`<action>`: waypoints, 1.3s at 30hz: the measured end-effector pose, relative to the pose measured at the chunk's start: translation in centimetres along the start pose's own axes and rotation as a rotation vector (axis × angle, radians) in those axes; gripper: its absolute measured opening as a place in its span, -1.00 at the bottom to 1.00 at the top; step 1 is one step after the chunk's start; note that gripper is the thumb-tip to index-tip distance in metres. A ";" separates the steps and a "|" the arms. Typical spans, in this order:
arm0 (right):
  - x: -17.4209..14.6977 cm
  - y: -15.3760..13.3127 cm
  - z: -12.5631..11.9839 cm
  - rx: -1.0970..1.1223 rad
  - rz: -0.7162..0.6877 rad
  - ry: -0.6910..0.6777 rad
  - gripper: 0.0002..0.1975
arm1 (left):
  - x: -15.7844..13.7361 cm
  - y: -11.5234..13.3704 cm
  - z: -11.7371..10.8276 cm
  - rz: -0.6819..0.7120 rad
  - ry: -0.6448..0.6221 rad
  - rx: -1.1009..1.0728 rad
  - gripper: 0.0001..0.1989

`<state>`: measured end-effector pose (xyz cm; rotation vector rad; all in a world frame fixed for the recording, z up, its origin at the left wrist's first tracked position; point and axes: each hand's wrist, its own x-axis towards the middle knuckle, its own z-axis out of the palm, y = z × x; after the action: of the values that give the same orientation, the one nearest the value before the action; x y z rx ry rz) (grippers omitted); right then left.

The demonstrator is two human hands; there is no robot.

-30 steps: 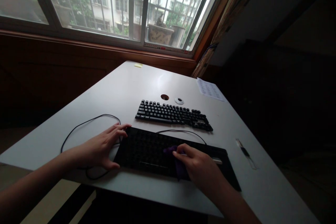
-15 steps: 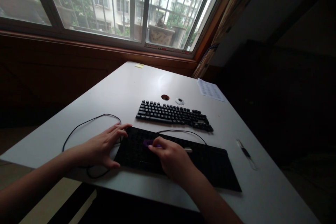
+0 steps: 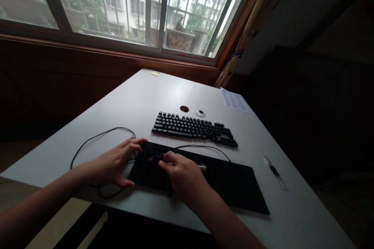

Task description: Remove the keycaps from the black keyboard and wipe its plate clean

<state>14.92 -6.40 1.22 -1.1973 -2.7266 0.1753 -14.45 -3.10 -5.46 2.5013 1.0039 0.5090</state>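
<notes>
A dark flat keyboard base (image 3: 230, 184) lies near the front edge of the desk, its surface detail lost in shadow. My left hand (image 3: 115, 161) spans its left end, fingers spread, with fingertips at the upper corner and the thumb by the lower edge. Over the left half of the base, my right hand (image 3: 185, 173) is closed on a slim brush with a purple head (image 3: 156, 158). The pale end of its handle pokes out behind the hand. Behind the base, black keycaps (image 3: 193, 126) stand in rows in a keyboard layout.
A black cable (image 3: 102, 134) loops on the left side. To the right lies a thin tool with a dark middle and wire ends (image 3: 274, 171). A printed sheet (image 3: 236, 101), a round desk hole (image 3: 184, 109), its pale ring cover (image 3: 200, 113) and a yellow note (image 3: 155, 73) are farther back.
My right hand has slid a little to the left over the keyboard base with the brush. My left hand stays at the base's left end.
</notes>
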 end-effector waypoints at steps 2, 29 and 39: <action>-1.0 0.8 -0.2 0.009 0.002 0.000 -0.66 | 0.0 0.0 0.0 0.004 -0.001 -0.005 -0.12; -1.9 -1.9 1.4 0.067 -0.004 0.025 -0.64 | -0.2 -0.2 0.1 -0.001 -0.005 0.017 -0.12; -1.9 -0.8 0.2 0.178 0.133 -0.029 -0.50 | 0.0 0.2 -0.2 -0.001 -0.014 0.016 -0.14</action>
<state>15.61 -8.34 0.96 -1.3332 -2.5902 0.4445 -14.41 -3.26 -5.20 2.5144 1.0082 0.4846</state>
